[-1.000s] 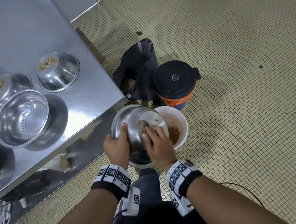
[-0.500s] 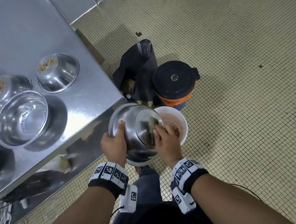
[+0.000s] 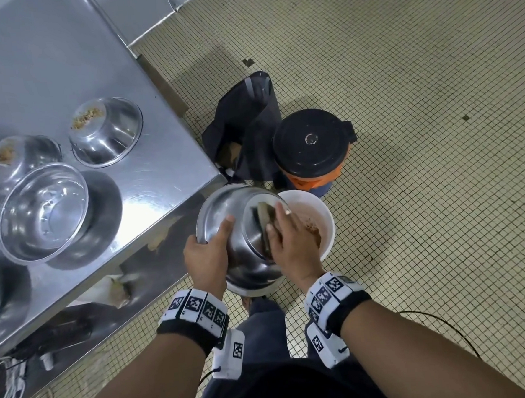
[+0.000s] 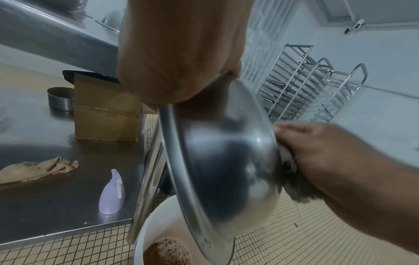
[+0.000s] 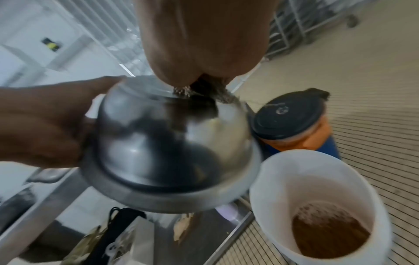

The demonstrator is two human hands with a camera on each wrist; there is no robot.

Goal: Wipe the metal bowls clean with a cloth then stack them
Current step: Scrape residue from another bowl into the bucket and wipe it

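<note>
Bowl (image 3: 244,230) rim gripped by left hand (image 3: 208,260), right hand (image 3: 291,243) fingers pressing cloth (image 3: 263,212) on its base

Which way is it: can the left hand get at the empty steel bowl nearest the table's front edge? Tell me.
Probably not yet: the left hand grips the tilted steel bowl off the table corner. Freed, its path to the empty steel bowl looks open.

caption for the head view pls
Left hand tilts a metal bowl over a white bucket; right hand wipes it.
</note>
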